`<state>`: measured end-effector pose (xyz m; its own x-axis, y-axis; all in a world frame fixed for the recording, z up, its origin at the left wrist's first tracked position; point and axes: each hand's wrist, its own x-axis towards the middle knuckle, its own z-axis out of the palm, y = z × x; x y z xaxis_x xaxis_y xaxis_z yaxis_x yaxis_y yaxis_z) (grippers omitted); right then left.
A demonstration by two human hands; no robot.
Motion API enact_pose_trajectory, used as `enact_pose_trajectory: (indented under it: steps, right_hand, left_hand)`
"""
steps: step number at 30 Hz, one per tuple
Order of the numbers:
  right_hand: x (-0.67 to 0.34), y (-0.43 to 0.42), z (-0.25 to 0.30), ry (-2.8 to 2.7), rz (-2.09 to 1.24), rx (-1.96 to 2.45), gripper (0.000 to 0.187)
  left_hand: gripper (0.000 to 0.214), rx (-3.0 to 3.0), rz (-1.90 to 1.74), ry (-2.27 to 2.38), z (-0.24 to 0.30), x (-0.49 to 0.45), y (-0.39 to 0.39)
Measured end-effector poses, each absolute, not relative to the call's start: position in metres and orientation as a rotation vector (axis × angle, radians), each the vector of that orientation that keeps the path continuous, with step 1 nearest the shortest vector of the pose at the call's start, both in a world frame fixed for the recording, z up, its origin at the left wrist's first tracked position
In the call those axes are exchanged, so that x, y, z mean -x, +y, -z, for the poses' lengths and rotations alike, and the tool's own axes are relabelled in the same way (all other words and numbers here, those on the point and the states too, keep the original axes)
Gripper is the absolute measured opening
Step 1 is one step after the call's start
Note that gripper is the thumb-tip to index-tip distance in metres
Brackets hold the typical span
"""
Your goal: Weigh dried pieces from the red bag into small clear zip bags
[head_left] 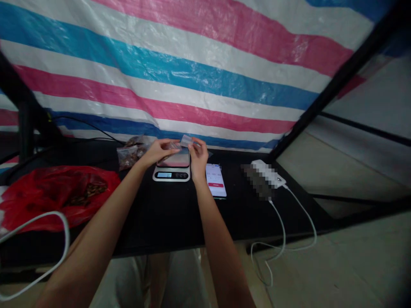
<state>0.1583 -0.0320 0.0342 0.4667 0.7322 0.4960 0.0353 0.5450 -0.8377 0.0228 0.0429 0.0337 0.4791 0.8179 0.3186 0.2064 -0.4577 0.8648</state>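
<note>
Both hands pinch clear bag over scale; display unreadable

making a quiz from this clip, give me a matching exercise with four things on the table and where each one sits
Things:
1. kitchen scale
2. phone
3. red bag
4. white charger

Places:
A. far left of the table, crumpled
B. just right of the scale, screen lit
C. right end of the table, with white cables hanging off the edge
D. under both hands, which hold a small clear bag above it

Pairs: 1-D, 2-B, 3-A, 4-C
</note>
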Motion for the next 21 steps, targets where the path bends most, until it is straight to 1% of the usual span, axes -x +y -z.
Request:
enact_pose_trajectory:
  steps: [2, 6, 7, 9, 10, 11, 13, 16, 19, 21]
  right_hand:
    - [-0.162, -0.054, -0.035, -0.858, -0.602, 0.844, 0.023]
    - [-0.182, -0.139, -0.024, -0.878, -0.781, 0.827, 0.023]
    - [-0.190, -0.163, -0.018, -0.885, -0.785, 0.856, 0.028]
    - [-0.211, -0.208, -0.002, -0.902, -0.719, 0.965, 0.049]
    - [-0.223, -0.226, 0.006, -0.909, -0.665, 1.053, 0.054]
    - [-0.235, -0.240, 0.014, -0.924, -0.619, 1.154, 0.053]
    - [-0.257, -0.258, 0.025, -0.964, -0.512, 1.388, 0.041]
    - [-0.277, -0.258, 0.032, -1.022, -0.284, 1.673, 0.029]
    - [-0.284, -0.245, 0.035, -1.155, -0.065, 1.903, 0.027]
    - [-0.285, -0.239, 0.037, -1.246, 0.017, 1.990, 0.031]
  left_hand:
    - [0.056, -2.046, -0.982, 0.922, -0.029, -0.027, 0.052]
    - [0.056, -2.243, -0.886, 1.027, -0.012, -0.039, 0.067]
    - [0.057, -2.269, -0.858, 1.038, -0.008, -0.041, 0.068]
    - [0.061, -2.306, -0.812, 1.057, -0.002, -0.044, 0.069]
    - [0.062, -2.323, -0.791, 1.073, -0.001, -0.045, 0.068]
    - [0.063, -2.343, -0.772, 1.091, 0.000, -0.044, 0.067]
    - [0.063, -2.384, -0.747, 1.123, -0.001, -0.044, 0.066]
    - [0.062, -2.440, -0.739, 1.142, -0.002, -0.041, 0.065]
    - [0.064, -2.455, -0.723, 1.156, -0.002, -0.038, 0.066]
    - [0.067, -2.434, -0.709, 1.178, -0.001, -0.036, 0.066]
